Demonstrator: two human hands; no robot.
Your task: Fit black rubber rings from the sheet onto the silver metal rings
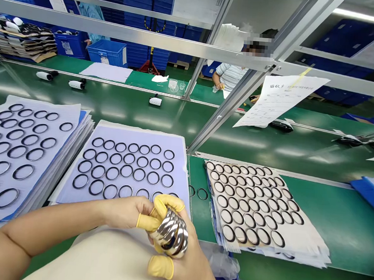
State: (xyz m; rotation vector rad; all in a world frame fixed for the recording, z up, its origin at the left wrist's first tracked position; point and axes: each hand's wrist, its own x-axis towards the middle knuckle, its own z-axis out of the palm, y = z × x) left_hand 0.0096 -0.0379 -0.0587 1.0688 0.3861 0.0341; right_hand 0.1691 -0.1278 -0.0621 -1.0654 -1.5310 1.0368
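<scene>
A bundle of shiny metal rings (173, 233) sits in my right hand (191, 255), whose fingers curl around it. Yellow finger cots cover its fingertips and thumb. My left hand (127, 212), also in yellow cots, has its fingers closed against the left side of the same rings; part of its grip is hidden. Just beyond both hands lies a white sheet (155, 140) bearing rows of dark-edged rings (126, 171). To the right, a paper stack (305, 235) carries more rings in close rows (250, 193). A loose ring (202, 194) rests between the two.
At left stands a tall stack of sheets (67, 148) with rings on top. A metal frame post (228, 104) rises behind the bench, with a hanging paper (281, 97). Beyond runs a green conveyor (122, 101) with small white-and-black items. Two people are across it, near blue bins (106, 52).
</scene>
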